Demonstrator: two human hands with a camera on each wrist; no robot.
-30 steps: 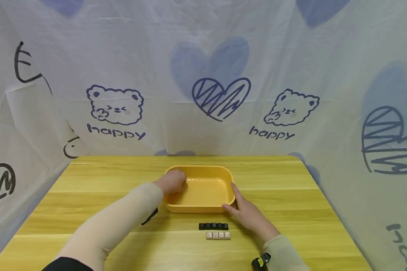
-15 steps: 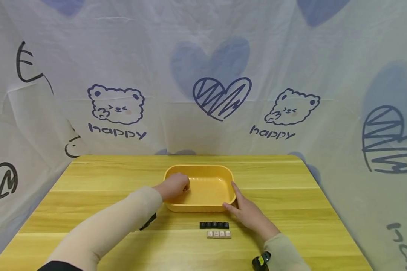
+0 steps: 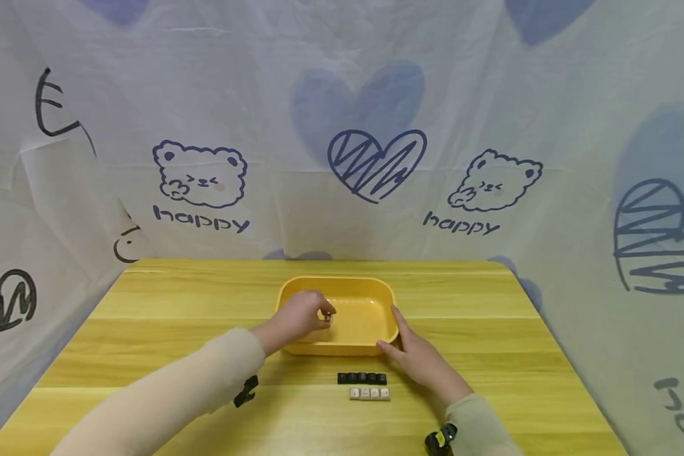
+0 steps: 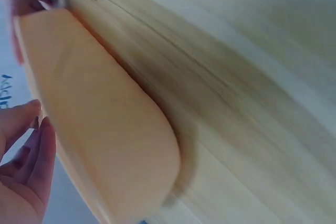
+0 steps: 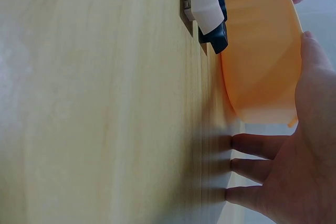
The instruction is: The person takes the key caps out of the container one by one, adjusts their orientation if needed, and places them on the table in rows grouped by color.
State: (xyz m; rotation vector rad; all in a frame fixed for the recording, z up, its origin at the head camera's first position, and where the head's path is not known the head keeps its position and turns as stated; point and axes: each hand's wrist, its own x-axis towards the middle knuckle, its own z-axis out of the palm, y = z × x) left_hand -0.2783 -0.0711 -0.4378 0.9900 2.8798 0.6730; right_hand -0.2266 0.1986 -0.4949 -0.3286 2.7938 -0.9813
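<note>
A yellow plastic basin [image 3: 342, 349] sits on the table. Over its left half, my left hand [image 3: 297, 315] pinches a small keycap [image 3: 328, 318] between thumb and fingertips. The left wrist view shows only a sliver of that keycap [image 4: 35, 123] between the fingertips. My right hand [image 3: 424, 362] rests at the basin's front right corner, thumb at the rim and index finger along the right wall. In the right wrist view its other fingers [image 5: 254, 169] are straight and spread, tips down by the tabletop. In front of the basin lie a row of black keycaps [image 3: 361, 379] and a row of white keycaps [image 3: 370, 394].
The wood-grain table [image 3: 467, 297] reaches back to a white cloth backdrop [image 3: 296, 202] printed with hearts and bears. A dark wrist device [image 3: 246, 391] hangs under the left sleeve, and another wrist device [image 3: 440, 439] is by the right cuff.
My left hand has come up and moved right inside the basin, and a small keycap now shows at its fingertips. The right hand and the keycap rows stay in place.
</note>
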